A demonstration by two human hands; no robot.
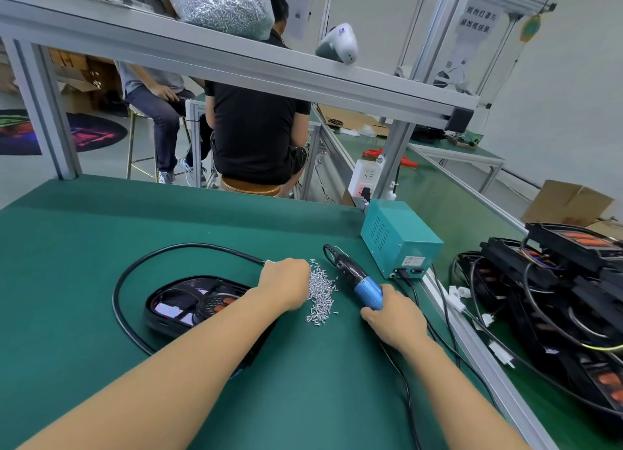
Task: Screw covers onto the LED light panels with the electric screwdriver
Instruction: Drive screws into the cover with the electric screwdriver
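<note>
A green-matted workbench is seen from above, w/ two bare forearms reaching in from 6 o'clock. The right hand is clamped round the blue grip of a black-and-blue electric screwdriver, which lies tilted w/ its black nose toward 11 o'clock. The left hand is curled over the 9 o'clock edge of a loose pile of small silver screws; whether anything is pinched cannot be told. At 9 o'clock of the pile, partly hidden by the left forearm, a black oval LED light panel is laid flat, ringed by a thick black cable. A teal metal power box is set at 1 o'clock of the screwdriver. More black panels are stacked at 3 o'clock, off the mat.
</note>
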